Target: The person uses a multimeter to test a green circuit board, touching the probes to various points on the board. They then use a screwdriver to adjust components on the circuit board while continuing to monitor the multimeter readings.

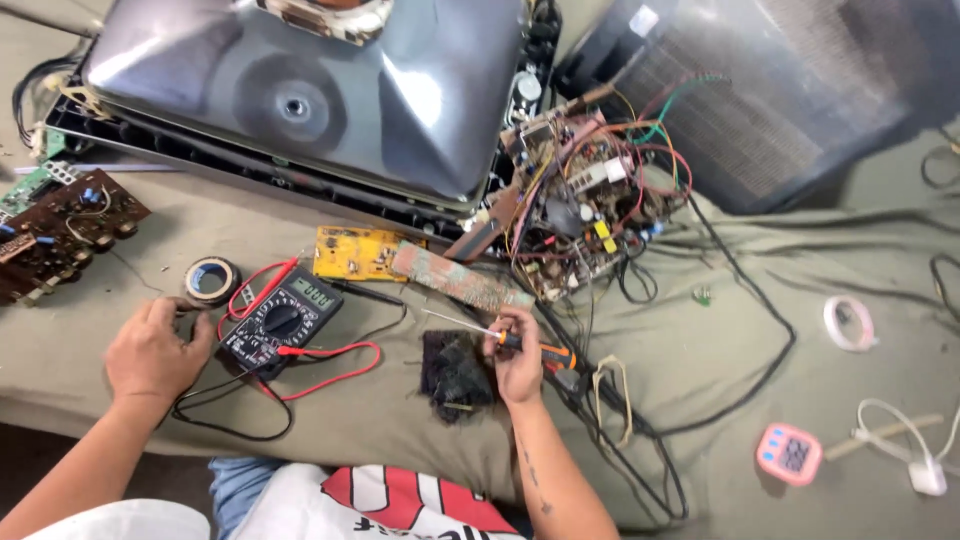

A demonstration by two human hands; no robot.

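My right hand (517, 358) grips a screwdriver (500, 335) with an orange and black handle, its thin metal shaft pointing left over the cloth. Just left of that hand lies a small dark circuit board (455, 375). My left hand (152, 352) rests on the cloth with fingers curled, touching the edge of a black multimeter (282, 319) with red and black leads. A roll of black tape (211, 279) lies just above the left hand.
A picture tube (300, 90) lies face down at the back, with a wired chassis board (585, 205) beside it. A yellow board (358, 253), a brown board (60, 232), a pink timer (789, 453), a tape ring (850, 323) and black cables are scattered about.
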